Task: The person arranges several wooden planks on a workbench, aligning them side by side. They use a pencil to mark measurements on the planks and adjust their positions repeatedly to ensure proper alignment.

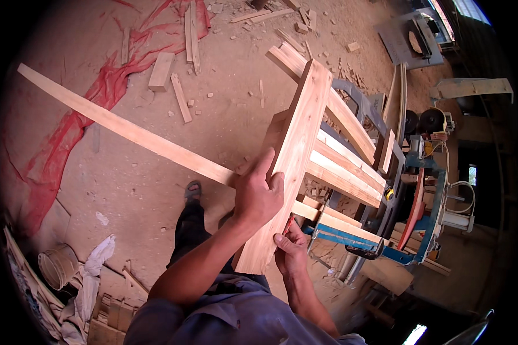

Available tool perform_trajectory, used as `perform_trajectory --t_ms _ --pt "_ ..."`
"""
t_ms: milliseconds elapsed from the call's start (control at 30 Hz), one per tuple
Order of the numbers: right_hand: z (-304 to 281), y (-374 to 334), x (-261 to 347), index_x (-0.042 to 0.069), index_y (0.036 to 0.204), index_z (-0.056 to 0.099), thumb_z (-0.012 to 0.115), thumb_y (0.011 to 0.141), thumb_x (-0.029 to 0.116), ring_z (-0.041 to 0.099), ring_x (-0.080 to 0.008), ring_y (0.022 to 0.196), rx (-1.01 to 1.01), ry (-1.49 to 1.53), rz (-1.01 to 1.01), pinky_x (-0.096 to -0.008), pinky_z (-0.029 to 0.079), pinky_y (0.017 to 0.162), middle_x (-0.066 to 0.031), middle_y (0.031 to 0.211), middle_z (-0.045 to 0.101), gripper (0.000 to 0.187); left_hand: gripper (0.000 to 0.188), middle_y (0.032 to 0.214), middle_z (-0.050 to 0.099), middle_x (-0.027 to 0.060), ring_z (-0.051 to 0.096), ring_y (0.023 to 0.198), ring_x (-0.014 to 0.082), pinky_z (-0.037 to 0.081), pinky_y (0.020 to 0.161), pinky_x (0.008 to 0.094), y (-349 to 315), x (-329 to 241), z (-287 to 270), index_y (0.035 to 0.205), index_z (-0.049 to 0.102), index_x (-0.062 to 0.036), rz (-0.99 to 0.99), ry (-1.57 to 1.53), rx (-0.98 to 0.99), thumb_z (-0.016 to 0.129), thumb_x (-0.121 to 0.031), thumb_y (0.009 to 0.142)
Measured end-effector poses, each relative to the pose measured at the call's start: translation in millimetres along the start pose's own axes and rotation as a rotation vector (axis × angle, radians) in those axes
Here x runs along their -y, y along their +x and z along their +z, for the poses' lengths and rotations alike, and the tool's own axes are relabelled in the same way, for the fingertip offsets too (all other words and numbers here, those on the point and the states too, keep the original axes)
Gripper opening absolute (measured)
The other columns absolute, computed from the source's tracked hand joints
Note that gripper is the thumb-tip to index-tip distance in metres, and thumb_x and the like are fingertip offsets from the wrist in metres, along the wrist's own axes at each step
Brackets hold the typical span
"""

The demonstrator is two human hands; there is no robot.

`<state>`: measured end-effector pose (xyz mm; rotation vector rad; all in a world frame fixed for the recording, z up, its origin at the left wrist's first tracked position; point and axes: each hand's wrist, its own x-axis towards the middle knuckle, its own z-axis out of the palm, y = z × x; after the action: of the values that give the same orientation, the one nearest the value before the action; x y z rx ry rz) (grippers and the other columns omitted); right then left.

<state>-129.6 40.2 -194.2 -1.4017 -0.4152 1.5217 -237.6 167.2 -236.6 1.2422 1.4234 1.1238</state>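
Note:
A thick pale wooden beam [296, 149] lies slanted in front of me, its near end close to my shirt. My left hand [258, 192] is closed over its left edge, index finger and thumb pressed on the upper face and the other fingers hidden. A long, thin wooden strip [132, 133] reaches in from the far left and disappears under that hand at the beam. At the beam's right side, my right hand [292, 247] pinches a small red, slim thing [289, 223], mostly hidden, possibly a pencil.
Several squared timbers [351, 167] lean right of the beam. Beyond stands a blue metal machine frame [437, 213] with cables. Wood offcuts [162, 72] and a red sheet [106, 86] litter the dusty floor. A bucket [58, 267] stands lower left; my sandalled foot [193, 190] is below.

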Motion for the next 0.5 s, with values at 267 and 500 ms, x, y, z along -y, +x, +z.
perform_trajectory --t_ms 267,500 --pt "-4.0 1.5 -1.6 -0.002 0.145 0.054 0.078 0.087 0.015 0.062 -0.0163 0.110 -0.003 -0.028 0.003 -0.0278 0.049 0.091 -0.0070 0.127 0.067 0.064 0.055 0.085 0.073 0.0141 0.067 0.071 0.0169 0.054 0.067 0.0319 -1.7 12.1 5.3 0.147 0.055 -0.0011 -0.030 -0.064 0.017 0.071 -0.006 0.094" --pt "-7.9 3.2 -2.0 -0.001 0.146 0.054 0.078 0.086 0.014 0.062 -0.0104 0.098 -0.005 -0.062 0.009 -0.0208 0.046 0.072 -0.0041 0.125 0.067 0.067 0.055 0.090 0.073 0.0127 0.064 0.070 0.0132 0.053 0.066 0.0287 -2.4 14.1 7.1 0.148 0.052 0.0019 -0.054 -0.091 0.029 0.069 -0.003 0.095"
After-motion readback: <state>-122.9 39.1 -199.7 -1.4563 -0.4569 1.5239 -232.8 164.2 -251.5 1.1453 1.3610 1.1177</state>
